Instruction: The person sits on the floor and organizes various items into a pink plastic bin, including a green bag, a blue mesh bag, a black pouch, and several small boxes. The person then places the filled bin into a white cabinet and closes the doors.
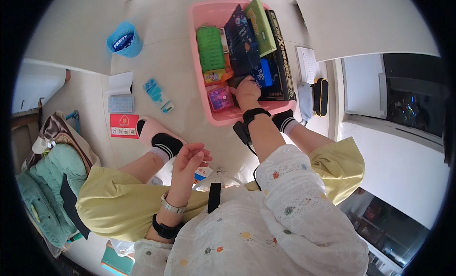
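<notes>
My right hand (248,91) is down inside a pink plastic bin (198,58), its fingers at the lower end of a dark blue illustrated packet (241,37). Whether they grip it is hidden. Close by are a bright blue packet (264,73), a purple-pink box (220,98) and a small yellow packet (213,76). A green packet (210,48) lies along the bin's left side. On the right, a light green box (260,26) leans beside a black game box (280,55). My left hand (190,158) hovers over my lap, loosely curled and holding nothing.
Left on the floor are a blue basket (133,48), a light-blue bottle-like item (155,92), a red card (124,126) and a blue-grey card (121,104). A black pencil case (321,97) and a calendar-like sheet (307,64) lie right. Cabinet panels (367,24) flank the bin.
</notes>
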{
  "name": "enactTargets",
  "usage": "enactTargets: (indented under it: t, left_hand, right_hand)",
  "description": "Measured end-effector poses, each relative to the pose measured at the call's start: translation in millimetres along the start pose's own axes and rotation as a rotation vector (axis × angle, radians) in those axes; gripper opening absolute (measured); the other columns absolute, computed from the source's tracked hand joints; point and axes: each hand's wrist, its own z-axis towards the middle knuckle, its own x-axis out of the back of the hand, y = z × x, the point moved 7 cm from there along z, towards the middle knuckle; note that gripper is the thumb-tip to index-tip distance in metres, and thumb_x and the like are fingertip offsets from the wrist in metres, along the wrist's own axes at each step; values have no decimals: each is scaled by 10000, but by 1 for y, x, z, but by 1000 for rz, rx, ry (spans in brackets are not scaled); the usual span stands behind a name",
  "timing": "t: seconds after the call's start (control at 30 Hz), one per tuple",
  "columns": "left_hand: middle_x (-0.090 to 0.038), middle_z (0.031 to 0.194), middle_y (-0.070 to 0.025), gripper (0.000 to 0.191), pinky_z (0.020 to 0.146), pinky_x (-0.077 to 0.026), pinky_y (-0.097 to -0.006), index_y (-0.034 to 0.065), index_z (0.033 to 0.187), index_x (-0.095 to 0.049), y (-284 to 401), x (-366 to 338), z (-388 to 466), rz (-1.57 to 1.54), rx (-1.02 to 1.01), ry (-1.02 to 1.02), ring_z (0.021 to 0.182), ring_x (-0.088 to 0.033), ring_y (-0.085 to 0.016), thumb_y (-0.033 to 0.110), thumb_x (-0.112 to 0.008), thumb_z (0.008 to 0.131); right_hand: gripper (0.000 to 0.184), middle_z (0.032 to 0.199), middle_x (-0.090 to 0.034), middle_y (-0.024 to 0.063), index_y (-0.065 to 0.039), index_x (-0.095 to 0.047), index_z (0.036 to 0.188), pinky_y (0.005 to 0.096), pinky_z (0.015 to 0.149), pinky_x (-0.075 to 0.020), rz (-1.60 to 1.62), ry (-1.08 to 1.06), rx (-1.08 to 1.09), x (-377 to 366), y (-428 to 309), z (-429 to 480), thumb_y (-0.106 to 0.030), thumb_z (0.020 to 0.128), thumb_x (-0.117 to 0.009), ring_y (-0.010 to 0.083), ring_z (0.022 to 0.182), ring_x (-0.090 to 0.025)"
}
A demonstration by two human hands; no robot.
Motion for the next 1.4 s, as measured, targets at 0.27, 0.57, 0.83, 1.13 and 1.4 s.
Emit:
enactTargets:
  t: [0.27,0.57,0.83,1.13,1.4]
  left_hand:
    - [-582,1008,-70,211,772,-452,-272,12,1094,-504,46,10,-30,30,-192,151,901,-575,-150,108,-497,907]
    - [-520,1183,-210,266,918,-413,-393,-45,1148,-477,164,82,-231,708,-1021,1006,1019,-562,-275,97,-426,929]
    - [-510,1237,-150,279,994,-341,-358,-34,1128,-535,95,83,-250,1373,-615,1255,1147,-478,-238,123,-515,898]
    - [-548,1164,-144,186,912,-407,-322,-42,1011,-581,88,113,-275,1139,-587,1366,1033,-533,-206,77,-505,890]
    - [-555,1127,-148,157,904,-412,-326,-29,995,-570,86,119,-282,1025,-654,1355,1028,-537,-215,52,-555,861]
  right_hand:
    - [575,949,-635,222,8,-656,933,425,785,-487,-23,-211,444,52,-8,-14,-536,768,-575,365,916,-608]
    - [302,769,-631,102,15,-623,899,308,668,-488,690,-885,790,38,-41,-163,-273,825,-572,159,721,-601]
    - [329,1114,-584,142,-37,-589,1071,422,872,-438,-154,-270,1551,-176,-97,-293,-223,802,-550,267,1021,-558]
    - [402,1103,-525,90,-63,-520,1195,410,883,-358,-112,192,1422,-228,-112,-306,-185,811,-518,239,1021,-488]
    - [194,935,-559,81,-75,-578,944,345,798,-373,-131,149,1205,-219,-93,-286,-149,767,-550,221,900,-513]
